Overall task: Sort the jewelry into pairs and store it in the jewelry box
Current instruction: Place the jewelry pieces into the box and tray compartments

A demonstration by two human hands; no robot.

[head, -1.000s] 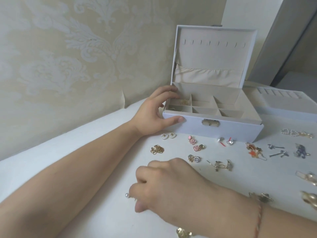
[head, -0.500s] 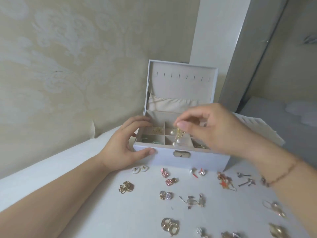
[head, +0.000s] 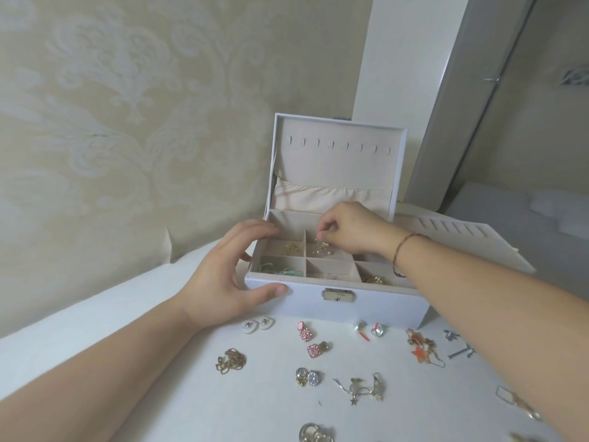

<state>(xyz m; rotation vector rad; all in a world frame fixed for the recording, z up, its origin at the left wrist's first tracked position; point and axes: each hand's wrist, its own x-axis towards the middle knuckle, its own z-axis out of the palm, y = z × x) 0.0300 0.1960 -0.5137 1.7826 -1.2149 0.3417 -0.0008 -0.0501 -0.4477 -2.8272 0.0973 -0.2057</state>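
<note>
The pale jewelry box (head: 376,306) stands open on the white table, lid upright. My left hand (head: 229,275) grips its front left corner, thumb on the front wall. My right hand (head: 347,228) reaches into the box, fingertips pinched on gold pearl earrings (head: 322,248) hanging into the back middle compartment. A gold piece (head: 291,248) lies in the back left compartment, a green one (head: 274,267) in the front left, a gold one (head: 376,279) in the front right. Loose pairs lie before the box: white studs (head: 256,325), pink earrings (head: 310,341), crystal studs (head: 307,376).
A gold chain (head: 231,360), silver star earrings (head: 363,387), an orange piece (head: 422,346), silver screws (head: 459,346) and gold hoops (head: 314,433) are scattered on the table. The box's removed tray (head: 462,237) sits behind my right arm. A papered wall stands close behind.
My right hand picked pearl earrings off the near table, carried them up over the box and lowered them into the back middle compartment. My left hand stayed on the box corner.
</note>
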